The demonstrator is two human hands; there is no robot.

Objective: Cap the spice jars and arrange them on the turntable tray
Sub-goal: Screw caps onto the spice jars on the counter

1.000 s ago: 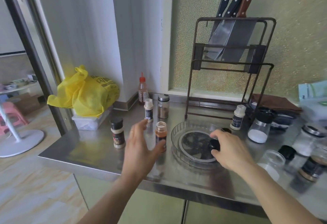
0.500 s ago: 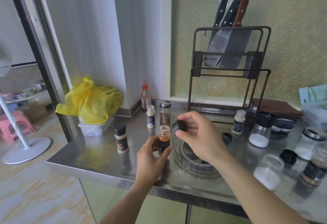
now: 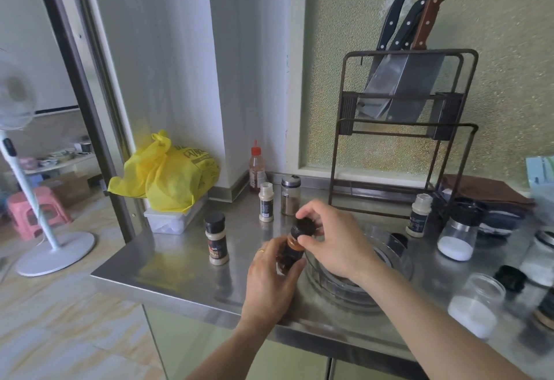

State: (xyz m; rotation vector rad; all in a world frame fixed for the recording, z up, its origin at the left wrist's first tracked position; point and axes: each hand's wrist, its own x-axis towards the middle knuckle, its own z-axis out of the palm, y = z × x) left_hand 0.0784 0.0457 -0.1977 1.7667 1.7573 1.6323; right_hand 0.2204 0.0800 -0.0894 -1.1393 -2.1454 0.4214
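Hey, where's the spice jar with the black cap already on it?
In the head view it stands left of centre on the steel counter: the capped jar, left of both hands, in front of the yellow bag.

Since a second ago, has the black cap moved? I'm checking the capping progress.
Yes. The black cap went from over the turntable tray leftward to the orange spice jar, held by the left hand; the right hand sets it on top.

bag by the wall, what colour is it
Yellow; the bag shows clearly in the head view.
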